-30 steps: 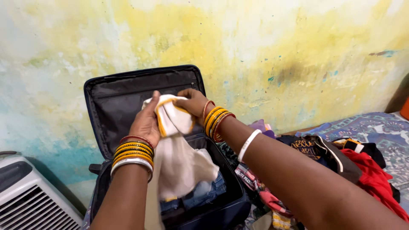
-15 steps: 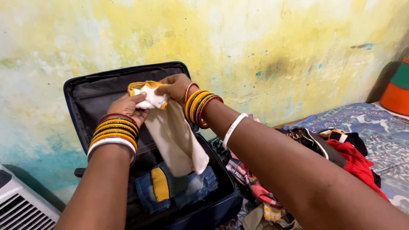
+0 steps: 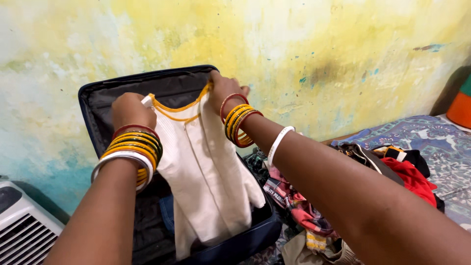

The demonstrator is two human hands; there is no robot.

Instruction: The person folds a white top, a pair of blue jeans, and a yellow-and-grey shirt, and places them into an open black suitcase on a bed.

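A person holds up a cream garment (image 3: 206,172) with yellow-orange trim at its neckline, spread out flat in the centre of the frame, above an open dark suitcase (image 3: 147,86) that leans against a mottled yellow-and-teal wall (image 3: 319,44). The left hand (image 3: 128,109), centre-left, is closed into a fist around one shoulder of the garment; the right hand (image 3: 223,91), just right of centre and slightly higher, pinches the other shoulder between thumb and fingers. Both wrists carry stacks of yellow, red and white bangles.

Half a second earlier the same garment was bunched together, with both hands close over its top and the cloth hanging as a narrow fold. Now the hands stand apart and the neckline stretches between them, so the front of the garment shows at full width, its hem falling into the suitcase. The denim visible in the case before is now mostly covered by the cloth.

At lower right, a heap of mixed clothes (image 3: 343,196), red, black and plaid, lies on a patterned blue sheet (image 3: 431,132). A white slatted appliance (image 3: 24,225) sits at lower left.
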